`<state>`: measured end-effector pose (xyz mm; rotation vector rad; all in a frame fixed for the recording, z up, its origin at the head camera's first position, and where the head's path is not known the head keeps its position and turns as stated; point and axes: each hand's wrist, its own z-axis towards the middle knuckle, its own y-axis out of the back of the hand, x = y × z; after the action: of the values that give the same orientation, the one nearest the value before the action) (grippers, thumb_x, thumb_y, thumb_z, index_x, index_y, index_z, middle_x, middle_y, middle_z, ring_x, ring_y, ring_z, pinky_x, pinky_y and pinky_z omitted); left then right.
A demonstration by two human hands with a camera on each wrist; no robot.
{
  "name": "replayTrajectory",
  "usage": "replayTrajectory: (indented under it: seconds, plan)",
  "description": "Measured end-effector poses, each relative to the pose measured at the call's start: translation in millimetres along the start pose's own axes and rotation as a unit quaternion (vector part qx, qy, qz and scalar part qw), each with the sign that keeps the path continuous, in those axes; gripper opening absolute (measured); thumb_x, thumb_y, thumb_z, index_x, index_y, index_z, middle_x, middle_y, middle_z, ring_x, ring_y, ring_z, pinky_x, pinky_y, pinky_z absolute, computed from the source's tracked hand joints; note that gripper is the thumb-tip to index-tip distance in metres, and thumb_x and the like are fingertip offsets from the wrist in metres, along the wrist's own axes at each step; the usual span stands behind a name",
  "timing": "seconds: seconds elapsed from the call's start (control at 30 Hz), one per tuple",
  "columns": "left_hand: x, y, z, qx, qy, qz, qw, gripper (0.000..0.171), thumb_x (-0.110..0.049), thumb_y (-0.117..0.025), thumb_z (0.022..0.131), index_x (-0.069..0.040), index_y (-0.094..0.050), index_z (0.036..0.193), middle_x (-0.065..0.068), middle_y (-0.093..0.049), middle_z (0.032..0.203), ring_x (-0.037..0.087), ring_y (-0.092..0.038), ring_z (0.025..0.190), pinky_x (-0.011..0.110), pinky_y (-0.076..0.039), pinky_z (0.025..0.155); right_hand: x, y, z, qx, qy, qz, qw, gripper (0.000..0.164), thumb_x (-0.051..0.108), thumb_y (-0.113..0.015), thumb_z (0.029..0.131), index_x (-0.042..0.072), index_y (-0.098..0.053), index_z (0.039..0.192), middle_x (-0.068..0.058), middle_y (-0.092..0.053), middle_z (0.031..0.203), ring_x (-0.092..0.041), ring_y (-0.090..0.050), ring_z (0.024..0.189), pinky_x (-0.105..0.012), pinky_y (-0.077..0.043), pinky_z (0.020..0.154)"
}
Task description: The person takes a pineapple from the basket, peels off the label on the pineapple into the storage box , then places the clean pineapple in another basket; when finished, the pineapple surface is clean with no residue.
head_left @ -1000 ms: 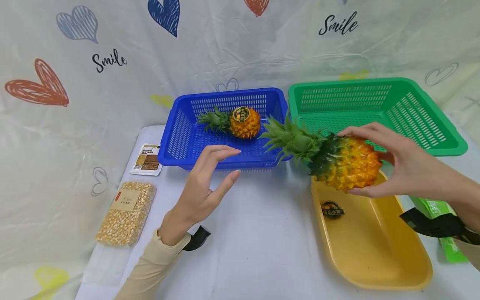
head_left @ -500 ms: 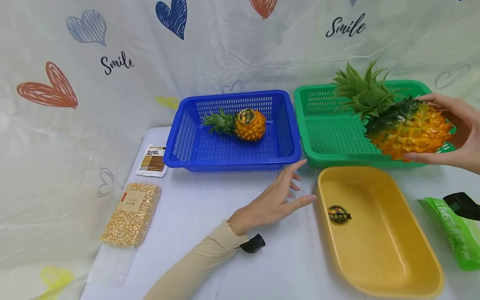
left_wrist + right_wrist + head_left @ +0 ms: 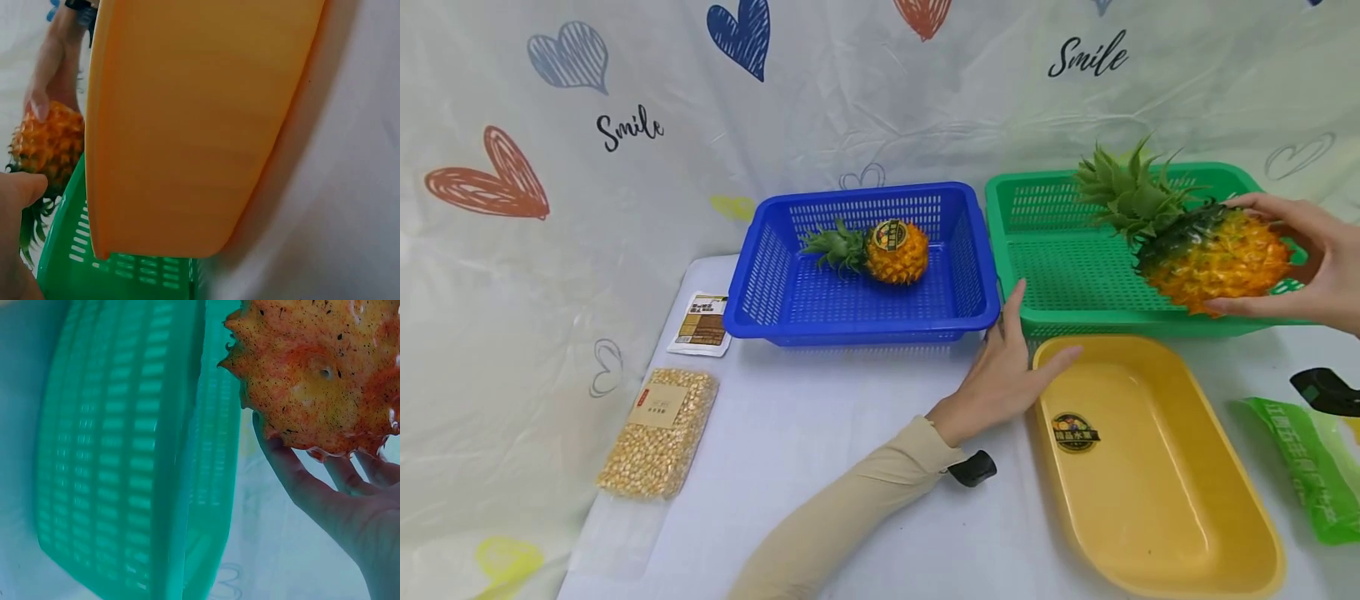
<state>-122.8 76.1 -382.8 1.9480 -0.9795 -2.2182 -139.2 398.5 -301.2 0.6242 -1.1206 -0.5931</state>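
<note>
My right hand point(image 3: 1311, 262) grips a large pineapple point(image 3: 1213, 258) by its orange base, fingers above and thumb below. The pineapple hangs over the green basket point(image 3: 1150, 321), its leafy crown pointing left and up. Near the gap between the green basket and the blue basket point(image 3: 865, 325), my left hand point(image 3: 996, 379) has its fingers extended and holds nothing. Its thumb reaches over the rim of the yellow tray point(image 3: 1157, 467); whether it touches is unclear. A smaller pineapple point(image 3: 898, 254) with a round label lies in the blue basket.
At the left of the table lie a bag of corn kernels point(image 3: 658, 437) and a small white-and-brown packet point(image 3: 702, 323). A green bag point(image 3: 1311, 467) lies right of the tray. Behind the baskets hangs a curtain printed with hearts point(image 3: 891, 100).
My right hand has carried the large pineapple right, from above the yellow tray to over the green basket. My left hand has moved right, from before the blue basket to the tray's edge.
</note>
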Motion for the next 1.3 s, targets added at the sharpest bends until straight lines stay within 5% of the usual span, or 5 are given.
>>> replayTrajectory:
  seconds: [0.23, 0.33, 0.5, 0.6, 1.3]
  plan:
    - [-0.9, -2.6, 15.1, -0.031, -0.014, -0.032, 0.9989, 0.092, -0.053, -0.055, 0.106, -0.031, 0.010, 0.167, 0.011, -0.072, 0.107, 0.024, -0.069, 0.109, 0.041, -0.049, 0.108, -23, 10, 15, 0.021, 0.029, -0.073, 0.997, 0.107, -0.015, -0.090, 0.069, 0.015, -0.042, 0.160, 0.018, -0.041, 0.126, 0.012, -0.036, 0.104, -0.005, -0.041, 0.058]
    - [-1.9, -4.7, 20.6, -0.041, -0.004, -0.058, 0.9975, 0.084, -0.051, -0.050, 0.108, -0.030, 0.007, 0.167, 0.002, -0.050, 0.061, 0.023, -0.070, 0.090, 0.037, -0.051, 0.104, -31, 13, 22, 0.040, 0.042, -0.118, 0.991, 0.112, -0.011, -0.094, 0.064, 0.013, -0.042, 0.160, -0.001, -0.044, 0.128, 0.013, -0.031, 0.103, -0.012, -0.043, 0.056]
    - [-3.1, -13.3, 24.0, -0.081, -0.003, -0.087, 0.9930, 0.074, -0.048, -0.044, 0.111, -0.027, 0.000, 0.167, 0.020, -0.066, 0.123, 0.024, -0.038, 0.150, 0.038, -0.034, 0.122, -41, 13, 39, 0.090, 0.043, -0.148, 0.984, 0.120, -0.010, -0.097, 0.057, 0.011, -0.039, 0.161, -0.024, -0.042, 0.131, -0.014, -0.039, 0.112, -0.048, -0.056, 0.059]
    - [-1.9, -18.6, 25.2, -0.108, -0.017, -0.116, 0.9873, 0.071, -0.045, -0.045, 0.112, -0.027, -0.004, 0.167, 0.018, -0.024, 0.169, 0.021, -0.020, 0.157, 0.039, -0.028, 0.125, -48, 11, 46, 0.113, 0.055, -0.153, 0.980, 0.123, -0.013, -0.096, 0.055, 0.010, -0.038, 0.161, -0.027, -0.041, 0.132, -0.029, -0.041, 0.110, -0.052, -0.056, 0.059]
    - [1.6, -22.6, 29.1, -0.114, -0.024, -0.114, 0.9867, 0.072, -0.042, -0.047, 0.112, -0.029, -0.003, 0.167, 0.007, -0.007, 0.174, 0.018, -0.014, 0.159, 0.038, -0.026, 0.126, -78, -17, 51, 0.173, 0.136, -0.150, 0.964, 0.116, -0.027, -0.092, 0.033, 0.004, -0.055, 0.139, 0.040, -0.031, 0.123, 0.017, -0.034, 0.099, -0.024, -0.049, 0.058]
